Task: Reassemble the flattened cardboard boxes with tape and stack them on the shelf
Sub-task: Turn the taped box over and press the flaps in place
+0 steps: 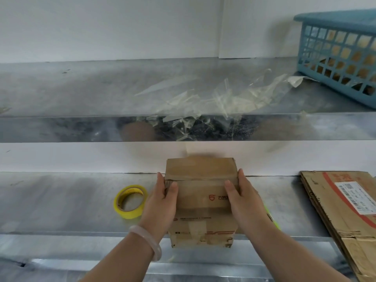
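Note:
A small assembled cardboard box with a red logo and tape over its seams stands on the lower metal shelf, its front end past the shelf's front edge. My left hand grips its left side and my right hand grips its right side, thumbs on top. A yellow tape roll lies flat on the shelf just left of my left hand. Flattened cardboard boxes with a white label lie at the right end of the same shelf.
The upper metal shelf carries a heap of crumpled clear tape scraps that hangs over its front edge, and a blue plastic basket at the far right. A white wall stands behind both shelves.

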`<state>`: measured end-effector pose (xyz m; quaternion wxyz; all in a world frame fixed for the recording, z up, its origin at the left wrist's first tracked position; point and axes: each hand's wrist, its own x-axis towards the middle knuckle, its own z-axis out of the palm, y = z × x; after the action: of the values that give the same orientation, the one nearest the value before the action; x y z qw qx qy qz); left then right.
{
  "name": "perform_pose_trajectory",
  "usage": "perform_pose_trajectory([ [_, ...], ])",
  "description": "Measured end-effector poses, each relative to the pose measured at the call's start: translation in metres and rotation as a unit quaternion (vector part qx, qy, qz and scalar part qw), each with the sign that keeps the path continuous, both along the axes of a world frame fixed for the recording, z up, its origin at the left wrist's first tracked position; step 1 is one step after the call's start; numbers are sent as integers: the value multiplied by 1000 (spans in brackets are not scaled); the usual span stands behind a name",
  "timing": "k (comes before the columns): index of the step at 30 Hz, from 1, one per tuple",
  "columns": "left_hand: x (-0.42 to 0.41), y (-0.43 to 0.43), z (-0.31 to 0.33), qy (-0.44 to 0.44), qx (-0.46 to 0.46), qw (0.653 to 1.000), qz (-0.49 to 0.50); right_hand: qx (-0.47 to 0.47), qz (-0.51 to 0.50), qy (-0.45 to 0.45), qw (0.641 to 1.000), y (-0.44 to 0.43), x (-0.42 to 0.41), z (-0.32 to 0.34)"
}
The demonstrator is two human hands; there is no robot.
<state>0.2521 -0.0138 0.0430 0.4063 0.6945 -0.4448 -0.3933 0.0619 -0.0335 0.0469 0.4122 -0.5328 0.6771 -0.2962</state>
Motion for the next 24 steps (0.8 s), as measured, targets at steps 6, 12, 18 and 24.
perform_pose_trajectory([
  [6, 4, -3, 6, -18, 3, 999, -34, 70, 55, -13, 996, -15, -13, 0],
  [12, 21, -5, 4, -366, -141, 897, -203, -246, 201, 259, 912, 0, -17, 1],
  [18, 19, -20, 8, -510, -142, 760, -378, -237, 339, 395, 820, -8, -15, -2],
  [24, 17, -13, 6, -531, -101, 768, -344, -202, 282, 437, 830, 2, -9, -5],
])
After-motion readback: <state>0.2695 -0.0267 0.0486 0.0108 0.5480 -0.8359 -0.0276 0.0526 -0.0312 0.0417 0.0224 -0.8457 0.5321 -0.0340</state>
